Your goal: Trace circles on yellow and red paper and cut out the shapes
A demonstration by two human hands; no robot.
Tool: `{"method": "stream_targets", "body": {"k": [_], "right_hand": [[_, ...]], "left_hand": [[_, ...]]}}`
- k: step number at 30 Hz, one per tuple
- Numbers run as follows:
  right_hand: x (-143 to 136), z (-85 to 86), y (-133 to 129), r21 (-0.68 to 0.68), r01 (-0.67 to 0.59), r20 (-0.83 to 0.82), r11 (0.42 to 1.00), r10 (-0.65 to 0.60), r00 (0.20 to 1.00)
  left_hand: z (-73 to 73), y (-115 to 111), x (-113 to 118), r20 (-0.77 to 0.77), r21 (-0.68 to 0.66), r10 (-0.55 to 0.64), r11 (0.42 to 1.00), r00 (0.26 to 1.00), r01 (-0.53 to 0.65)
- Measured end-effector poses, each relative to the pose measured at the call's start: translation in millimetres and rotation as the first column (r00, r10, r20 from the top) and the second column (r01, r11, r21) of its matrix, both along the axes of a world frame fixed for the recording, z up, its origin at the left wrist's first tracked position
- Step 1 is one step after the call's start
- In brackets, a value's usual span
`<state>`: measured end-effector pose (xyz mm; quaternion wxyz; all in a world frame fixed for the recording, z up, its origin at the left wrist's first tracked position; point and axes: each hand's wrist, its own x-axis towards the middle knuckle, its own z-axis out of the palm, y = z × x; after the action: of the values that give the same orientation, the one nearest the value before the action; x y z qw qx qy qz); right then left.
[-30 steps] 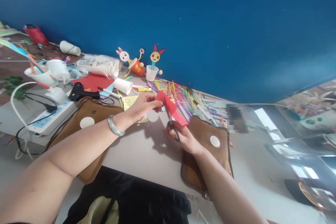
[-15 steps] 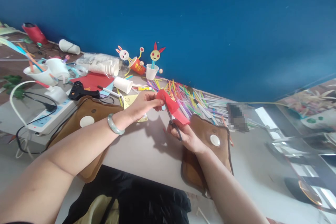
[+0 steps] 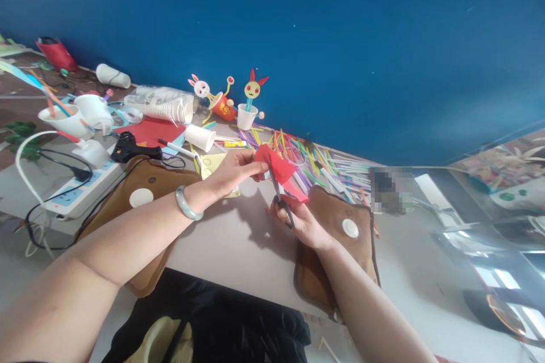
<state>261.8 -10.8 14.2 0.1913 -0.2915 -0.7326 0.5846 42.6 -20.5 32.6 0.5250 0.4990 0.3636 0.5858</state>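
The red paper (image 3: 283, 166) sits at the blades of the scissors (image 3: 276, 186), raised above the surface (image 3: 238, 244). Left of the scissors, the left hand (image 3: 232, 172) pinches the paper's edge; at their near end, the right hand (image 3: 301, 222) is closed round the handles. With that pinch so near the blades, a slip could nick skin; gripped by one edge, the paper may flop, making the cut wander.

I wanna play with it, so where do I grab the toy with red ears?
Probably by its white cup, around the side, coming from the front: the cup stands upright, its round side faces you, and the blue wall is behind. The red cup tilts close on the left. Leave the face and blue stem alone: the stem looks thin and might bend.
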Motion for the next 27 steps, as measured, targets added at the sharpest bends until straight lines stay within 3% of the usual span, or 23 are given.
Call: {"method": "stream_targets", "body": {"k": [14, 27], "right_hand": [[4.2, 8.1, 1.4, -0.001, -0.012, 0.007, 1.000, 0.012, 1.000], [12.8, 4.3, 11.3, 0.065, -0.097, 0.046, 0.993, 0.094, 0.995]], "left_hand": [[-0.6, 0.1, -3.7, -0.054, 0.021, -0.080, 0.996, 0.995, 0.082], [12.6, -4.7, -4.0, -0.144, 0.020, -0.058, 0.998, 0.988, 0.062]]}}
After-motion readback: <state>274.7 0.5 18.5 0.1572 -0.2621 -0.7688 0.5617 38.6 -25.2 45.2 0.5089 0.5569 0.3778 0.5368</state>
